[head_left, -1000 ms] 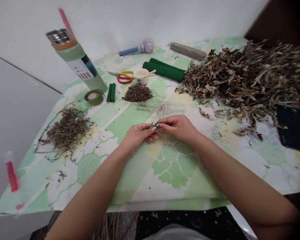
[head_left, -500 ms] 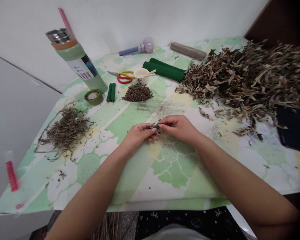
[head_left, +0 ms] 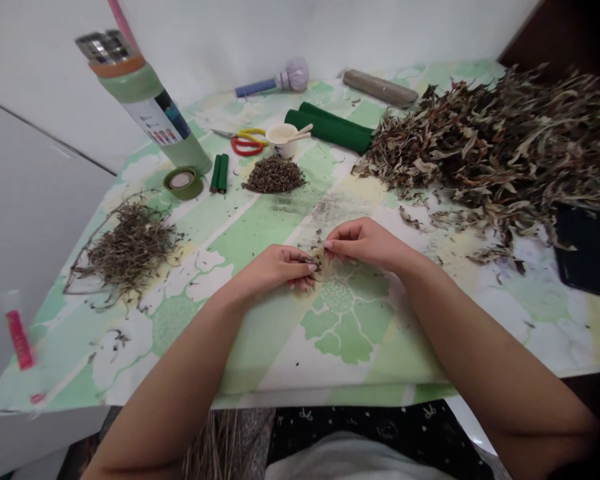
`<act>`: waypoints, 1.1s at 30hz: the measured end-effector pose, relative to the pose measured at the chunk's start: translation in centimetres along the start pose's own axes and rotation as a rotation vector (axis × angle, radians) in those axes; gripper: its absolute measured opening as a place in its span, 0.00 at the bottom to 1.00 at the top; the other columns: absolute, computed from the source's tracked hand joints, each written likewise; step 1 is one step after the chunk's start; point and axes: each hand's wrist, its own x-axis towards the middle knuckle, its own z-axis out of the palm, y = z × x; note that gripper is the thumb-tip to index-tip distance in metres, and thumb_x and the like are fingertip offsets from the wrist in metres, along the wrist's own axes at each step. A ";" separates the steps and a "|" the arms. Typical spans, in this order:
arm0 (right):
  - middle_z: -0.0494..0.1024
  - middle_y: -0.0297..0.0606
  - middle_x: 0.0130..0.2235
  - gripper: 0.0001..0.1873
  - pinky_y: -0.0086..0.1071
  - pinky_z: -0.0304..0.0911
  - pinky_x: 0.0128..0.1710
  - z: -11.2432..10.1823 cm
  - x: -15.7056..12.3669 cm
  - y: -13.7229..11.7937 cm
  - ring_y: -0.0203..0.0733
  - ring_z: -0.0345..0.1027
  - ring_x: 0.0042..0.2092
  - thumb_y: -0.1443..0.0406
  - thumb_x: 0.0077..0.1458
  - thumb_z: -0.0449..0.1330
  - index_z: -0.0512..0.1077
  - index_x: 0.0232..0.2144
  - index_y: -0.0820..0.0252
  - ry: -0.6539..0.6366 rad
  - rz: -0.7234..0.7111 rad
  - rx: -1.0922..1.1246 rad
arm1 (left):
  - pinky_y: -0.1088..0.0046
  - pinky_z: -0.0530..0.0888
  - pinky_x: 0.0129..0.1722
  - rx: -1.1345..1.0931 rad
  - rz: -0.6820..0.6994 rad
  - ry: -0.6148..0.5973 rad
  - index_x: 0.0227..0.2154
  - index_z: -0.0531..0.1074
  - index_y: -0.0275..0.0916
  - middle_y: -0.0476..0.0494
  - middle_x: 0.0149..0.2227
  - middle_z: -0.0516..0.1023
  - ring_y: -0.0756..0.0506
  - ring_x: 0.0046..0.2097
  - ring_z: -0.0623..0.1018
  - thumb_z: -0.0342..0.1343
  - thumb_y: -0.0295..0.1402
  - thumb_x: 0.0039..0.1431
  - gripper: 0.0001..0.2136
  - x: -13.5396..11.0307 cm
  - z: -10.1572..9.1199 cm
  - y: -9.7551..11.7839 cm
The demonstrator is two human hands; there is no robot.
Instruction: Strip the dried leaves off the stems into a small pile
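Observation:
My left hand (head_left: 275,270) is closed, pinching a small bunch of dried leaves (head_left: 312,264) between thumb and fingers. Just to its right, my right hand (head_left: 357,243) has thumb and forefinger pressed together, a short gap from the bunch. Whatever sits in that pinch is too small to make out. Both hands are low over the flowered green and white tablecloth (head_left: 280,347). Beyond them lies a small heap of dark crumbled plant bits (head_left: 276,175), with dark dust scattered on the cloth in front of it.
A large pile of dried leaves (head_left: 485,140) fills the right, beside a dark phone (head_left: 587,250). Dry stems (head_left: 130,247) lie left. Further back are a tall flask (head_left: 153,110), its cap (head_left: 183,181), scissors (head_left: 249,142), a white cup (head_left: 281,141) and green rolls (head_left: 330,130).
My right hand has drawn away from my left, up and to the right, opening a gap between them. The left still grips the leaf bunch. The whole view has shifted slightly.

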 end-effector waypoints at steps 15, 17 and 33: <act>0.77 0.37 0.24 0.10 0.23 0.53 0.15 0.4 -0.3 -0.7 0.28 0.59 0.19 0.61 0.47 0.61 0.75 0.23 0.62 -0.602 0.388 0.144 | 0.78 0.63 0.19 0.111 -0.053 -0.296 0.26 0.78 0.38 0.45 0.21 0.77 0.51 0.21 0.73 0.61 0.35 0.46 0.06 -0.4 -0.6 -0.1; 0.76 0.37 0.23 0.09 0.23 0.51 0.15 0.4 -0.2 -0.7 0.28 0.58 0.18 0.61 0.46 0.61 0.75 0.21 0.61 -0.601 0.397 0.145 | 0.77 0.64 0.19 0.108 -0.049 -0.306 0.27 0.79 0.39 0.45 0.21 0.77 0.50 0.21 0.73 0.61 0.35 0.46 0.06 -0.4 -0.6 -0.2; 0.76 0.35 0.23 0.05 0.21 0.47 0.12 0.5 -0.3 -0.5 0.27 0.58 0.18 0.64 0.44 0.62 0.76 0.24 0.60 -0.593 0.372 0.157 | 0.77 0.64 0.18 0.084 -0.068 -0.297 0.23 0.79 0.38 0.44 0.20 0.77 0.50 0.19 0.72 0.63 0.34 0.42 0.05 -0.5 -0.5 0.1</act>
